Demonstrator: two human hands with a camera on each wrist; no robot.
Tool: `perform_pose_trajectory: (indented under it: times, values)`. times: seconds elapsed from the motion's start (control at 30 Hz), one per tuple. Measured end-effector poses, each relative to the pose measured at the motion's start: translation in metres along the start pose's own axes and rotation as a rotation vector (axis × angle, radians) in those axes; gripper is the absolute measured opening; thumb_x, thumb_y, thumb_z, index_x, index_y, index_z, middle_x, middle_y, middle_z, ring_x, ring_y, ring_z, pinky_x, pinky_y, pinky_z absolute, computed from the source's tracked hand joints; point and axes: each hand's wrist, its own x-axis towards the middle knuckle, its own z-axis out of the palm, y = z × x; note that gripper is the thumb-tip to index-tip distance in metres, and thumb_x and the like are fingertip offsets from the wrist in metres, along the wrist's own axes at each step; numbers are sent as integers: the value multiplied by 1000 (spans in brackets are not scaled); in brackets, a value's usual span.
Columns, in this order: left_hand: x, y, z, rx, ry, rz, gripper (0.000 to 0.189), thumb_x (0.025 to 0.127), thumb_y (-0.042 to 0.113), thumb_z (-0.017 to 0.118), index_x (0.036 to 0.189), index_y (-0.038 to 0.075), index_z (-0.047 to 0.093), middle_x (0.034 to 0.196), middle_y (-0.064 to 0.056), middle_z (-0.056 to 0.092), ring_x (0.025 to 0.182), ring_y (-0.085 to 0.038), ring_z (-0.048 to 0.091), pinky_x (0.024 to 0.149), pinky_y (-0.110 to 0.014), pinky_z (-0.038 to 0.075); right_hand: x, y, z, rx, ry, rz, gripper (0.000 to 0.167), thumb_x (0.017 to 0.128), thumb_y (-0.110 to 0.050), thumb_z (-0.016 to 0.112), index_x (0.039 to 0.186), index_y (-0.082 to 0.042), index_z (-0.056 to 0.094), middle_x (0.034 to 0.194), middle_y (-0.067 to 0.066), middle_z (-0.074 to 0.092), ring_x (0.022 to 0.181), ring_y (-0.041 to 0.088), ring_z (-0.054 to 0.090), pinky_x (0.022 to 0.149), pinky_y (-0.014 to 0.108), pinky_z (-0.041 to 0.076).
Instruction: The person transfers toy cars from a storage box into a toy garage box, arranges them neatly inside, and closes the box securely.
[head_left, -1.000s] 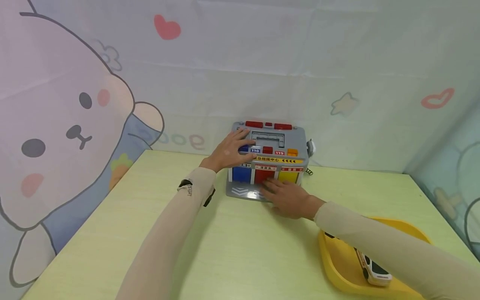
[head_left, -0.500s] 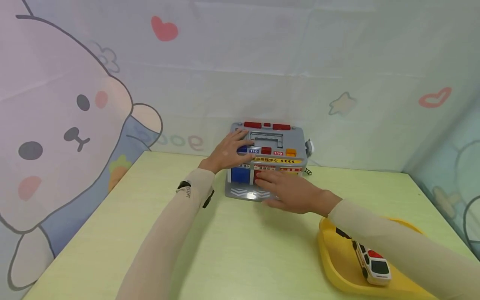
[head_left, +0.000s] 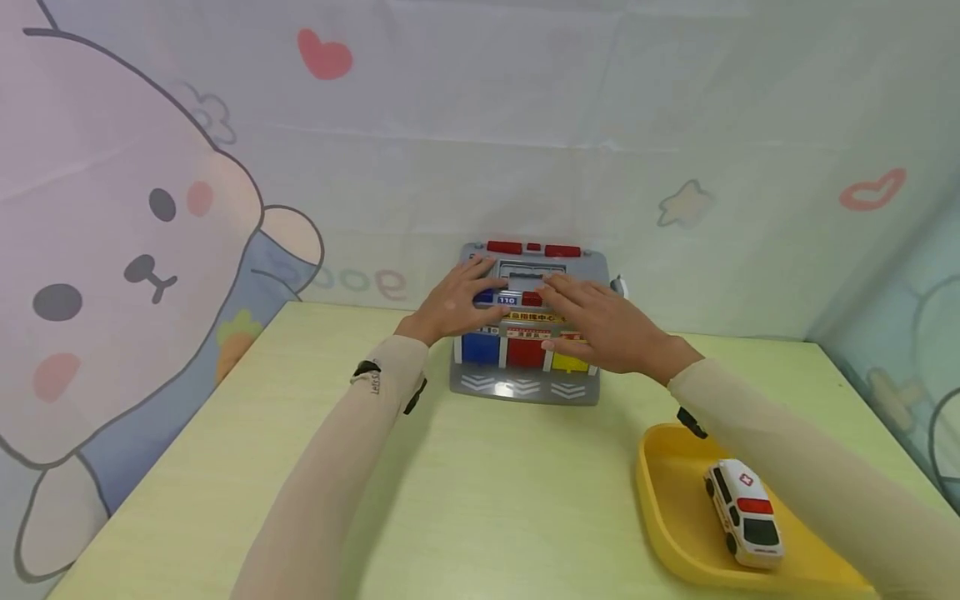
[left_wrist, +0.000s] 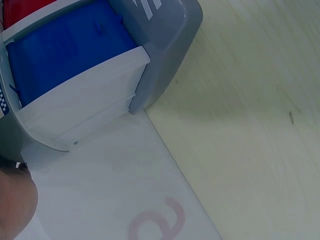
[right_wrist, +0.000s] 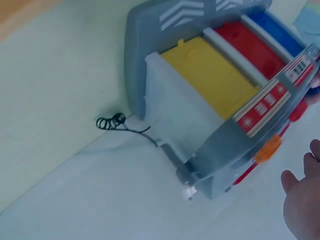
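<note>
A grey toy rescue station [head_left: 576,392] stands at the back of the table, its blue, red and yellow doors all down. My left hand [head_left: 453,304] rests on the left side of its roof, fingers spread around the blue button. Over the right side of the roof is my right hand [head_left: 607,325], fingers extended, covering the orange button in the head view. In the right wrist view the orange button [right_wrist: 268,149] shows, with the fingers [right_wrist: 312,165] apart from it. The left wrist view shows the blue door [left_wrist: 70,52] and a bit of my hand [left_wrist: 17,202].
A yellow tray [head_left: 651,512] at the front right holds a white toy ambulance [head_left: 744,521] with a red light bar. A coiled black cord [right_wrist: 112,121] hangs from the station's side. A printed cloth [head_left: 480,100] stands close behind the station.
My right hand has risen from the red door to the roof's right side, uncovering the doors and the ambulance. The left hand has stayed on the roof.
</note>
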Motion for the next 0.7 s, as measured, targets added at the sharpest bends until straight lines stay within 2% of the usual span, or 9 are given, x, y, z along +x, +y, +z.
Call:
perform_pose_trajectory:
  times: [0.23,0.43,0.7]
  values:
    - [-1,2,0,-12,-1,1,61,94,53,57,145,21,55,167,-6,25,157,-26,12,128,-45,10,1,26,7,46,-45,148,88,96,-58,54,160,-9,21,167,14,21,153,37,23,124,56,19]
    - [0,4,1,-15,-11,1,62,93,54,56,146,21,54,167,-6,24,157,-26,12,128,-45,11,-3,48,15,65,-53,215,90,95,-56,57,160,-6,20,165,18,24,152,38,24,125,53,19]
    - [-3,5,-7,22,-46,17,65,93,54,57,148,21,51,166,-6,26,156,-27,17,126,-46,19,-7,51,22,115,-98,266,93,95,-61,52,159,-2,18,166,20,20,152,41,21,125,54,18]
